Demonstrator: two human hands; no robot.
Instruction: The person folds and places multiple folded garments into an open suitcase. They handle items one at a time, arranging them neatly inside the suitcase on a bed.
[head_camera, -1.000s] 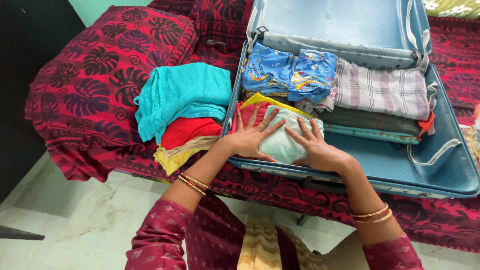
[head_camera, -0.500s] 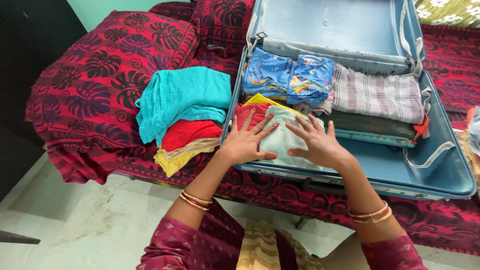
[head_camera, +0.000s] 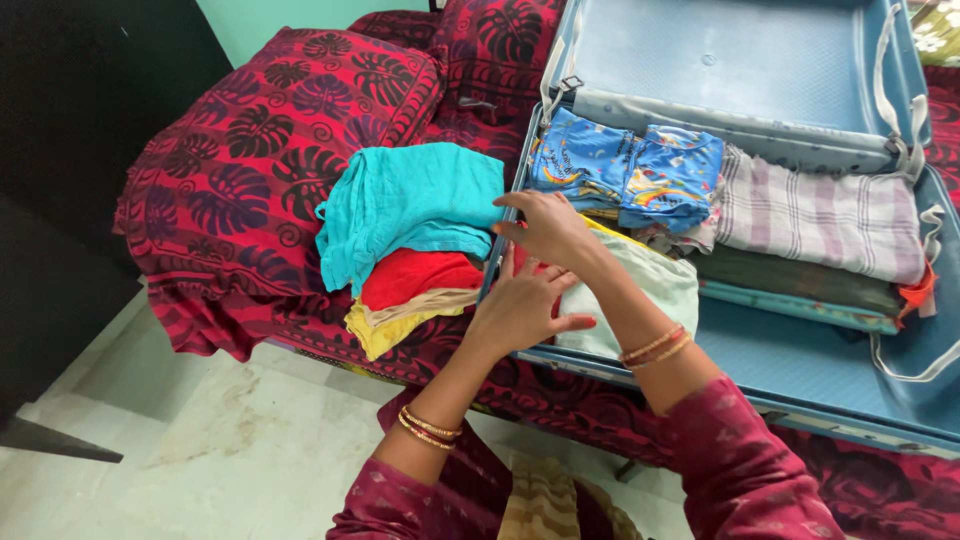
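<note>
- My left hand (head_camera: 520, 310), fingers spread, lies flat on the pale green folded cloth (head_camera: 650, 290) at the near left corner of the open blue suitcase (head_camera: 800, 370), mid-frame.
- My right hand (head_camera: 548, 225), fingers loosely open, crosses above it toward the turquoise cloth (head_camera: 410, 205) topping the pile on the red bedspread (head_camera: 250, 160).

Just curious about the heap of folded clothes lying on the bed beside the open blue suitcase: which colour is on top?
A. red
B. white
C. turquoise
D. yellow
C: the turquoise folded cloth lies uppermost on the heap, with the red folded garment under it and the yellow folded cloth at the bottom.
</note>
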